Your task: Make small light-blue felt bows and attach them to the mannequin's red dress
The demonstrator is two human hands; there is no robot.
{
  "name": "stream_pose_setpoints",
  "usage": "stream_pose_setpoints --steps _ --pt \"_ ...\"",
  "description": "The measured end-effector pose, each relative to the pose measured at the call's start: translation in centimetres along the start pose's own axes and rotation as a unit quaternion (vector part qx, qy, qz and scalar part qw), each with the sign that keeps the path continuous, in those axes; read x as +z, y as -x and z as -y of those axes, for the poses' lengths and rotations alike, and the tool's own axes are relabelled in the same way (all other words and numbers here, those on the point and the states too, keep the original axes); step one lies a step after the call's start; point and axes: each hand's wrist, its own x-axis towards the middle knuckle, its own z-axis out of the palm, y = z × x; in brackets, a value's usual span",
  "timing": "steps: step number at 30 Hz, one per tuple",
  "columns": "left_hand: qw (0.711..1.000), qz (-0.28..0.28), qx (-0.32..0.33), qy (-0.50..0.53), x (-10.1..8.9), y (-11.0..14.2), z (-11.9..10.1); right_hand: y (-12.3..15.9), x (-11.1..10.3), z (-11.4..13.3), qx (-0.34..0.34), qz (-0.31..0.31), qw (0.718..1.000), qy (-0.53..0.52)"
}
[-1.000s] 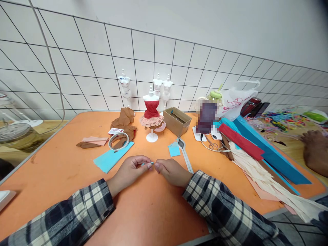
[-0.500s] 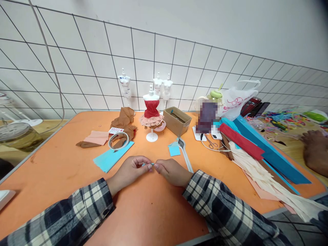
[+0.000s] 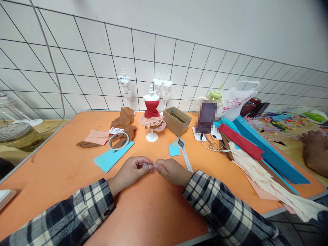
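In front of me, a tiny piece of blue crepe paper (image 3: 152, 164) is pinched between my two hands, mostly covered by the fingers. My left hand (image 3: 132, 171) is closed on its left side, thumb against curled fingers. From the right, my right hand (image 3: 173, 171) grips it with thumb and fingertips, close to touching the left. Beyond the hands stands a small white mannequin (image 3: 147, 97) in a red bodice (image 3: 151, 108) and ruffled peach skirt (image 3: 151, 121). A blue paper square (image 3: 174, 149) lies past my right hand, and a folded blue strip (image 3: 107, 162) past my left.
A tape roll (image 3: 128, 140) rests on the blue strip beside crumpled brown paper (image 3: 123, 118). Peach paper (image 3: 97, 136) lies left. A cardboard box (image 3: 178, 126), scissors (image 3: 212, 145) and coloured paper strips (image 3: 241, 141) occupy the right. Another person's hand (image 3: 315, 150) is at far right.
The peach paper at the left has sprung open wider since the earliest frame. My hands stay in nearly the same place, with the fingers shifting slightly around the blue piece.
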Motion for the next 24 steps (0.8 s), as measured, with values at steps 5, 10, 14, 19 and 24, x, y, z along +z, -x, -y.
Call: stream_pose_setpoints --steps 5,10,14,19,24 --pt "1.0 0.004 0.0 0.017 0.0 0.0 0.2 0.0 0.1 0.0 0.001 -0.003 1.0 0.006" --pt "0.999 -0.02 -0.005 0.029 -0.1 -0.1 -0.2 0.0 -0.5 -0.2 0.049 -0.038 0.998 0.021" --pt "0.994 -0.097 -0.011 0.04 -0.6 -0.3 0.0 0.1 -1.0 -0.6 0.125 -0.094 0.982 0.109" --pt "0.978 -0.124 -0.054 0.157 -0.9 -0.6 1.1 0.1 -0.6 -0.9 0.132 -0.056 0.96 0.241" --pt "0.956 -0.127 -0.037 0.26 -0.7 -0.7 0.8 -0.1 -0.6 -0.5 0.053 -0.103 0.947 0.301"
